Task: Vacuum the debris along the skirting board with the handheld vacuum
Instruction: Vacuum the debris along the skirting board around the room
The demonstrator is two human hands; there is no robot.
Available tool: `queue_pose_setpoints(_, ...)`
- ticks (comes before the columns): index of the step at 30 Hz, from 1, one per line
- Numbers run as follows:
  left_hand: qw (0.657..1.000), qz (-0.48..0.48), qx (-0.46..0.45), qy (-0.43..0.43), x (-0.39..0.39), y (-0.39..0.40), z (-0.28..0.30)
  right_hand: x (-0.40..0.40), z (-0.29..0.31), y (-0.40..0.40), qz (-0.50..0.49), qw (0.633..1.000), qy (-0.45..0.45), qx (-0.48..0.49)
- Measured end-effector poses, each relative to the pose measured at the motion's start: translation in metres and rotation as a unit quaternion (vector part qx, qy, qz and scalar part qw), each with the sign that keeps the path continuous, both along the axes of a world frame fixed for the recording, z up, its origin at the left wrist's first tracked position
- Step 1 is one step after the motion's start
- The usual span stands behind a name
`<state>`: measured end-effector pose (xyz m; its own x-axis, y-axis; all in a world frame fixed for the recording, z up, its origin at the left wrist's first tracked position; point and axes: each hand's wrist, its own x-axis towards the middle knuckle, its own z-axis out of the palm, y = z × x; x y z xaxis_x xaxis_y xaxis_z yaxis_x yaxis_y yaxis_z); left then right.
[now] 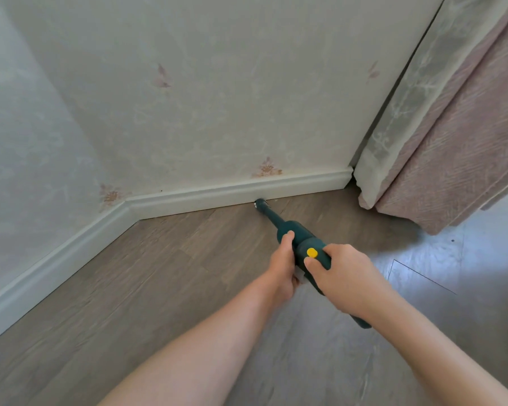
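A dark green handheld vacuum with a yellow button points away from me across the wooden floor. Its narrow nozzle tip sits at the foot of the white skirting board on the far wall. My left hand grips the vacuum's body from the left side, thumb on top. My right hand holds the rear of the body, thumb just below the yellow button. A small pale speck of debris lies by the nozzle tip; other debris is too small to tell.
The skirting board turns a corner at the left and runs toward me along the left wall. A pink curtain hangs to the floor at the right. Bright sunlight falls on the floor at the right.
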<state>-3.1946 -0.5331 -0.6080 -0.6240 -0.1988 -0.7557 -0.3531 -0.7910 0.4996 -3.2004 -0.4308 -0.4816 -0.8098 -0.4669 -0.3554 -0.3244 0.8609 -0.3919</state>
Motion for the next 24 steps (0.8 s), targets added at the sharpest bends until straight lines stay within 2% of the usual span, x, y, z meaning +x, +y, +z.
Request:
queue_pose_setpoints(8, 0.997, -0.075, 0.000, 0.010, -0.033, 0.030, 0.024, -0.021, -0.005, 0.030, -0.090, 0.996, 0.018, -0.004)
queue_pose_setpoints(12, 0.992, -0.116, -0.028, 0.030, -0.042, 0.041, 0.033, -0.011, 0.010, 0.046, -0.102, 0.994, 0.045, -0.021)
queue_pose_setpoints(17, 0.991, -0.097, -0.075, 0.058, -0.044, 0.029, 0.050, -0.008, 0.039, 0.045, -0.098, 0.991, 0.053, -0.073)
queue_pose_setpoints(24, 0.993, -0.073, -0.090, 0.028, -0.019, 0.012, 0.039, -0.002, 0.037, 0.029, -0.072, 0.994, 0.012, -0.078)
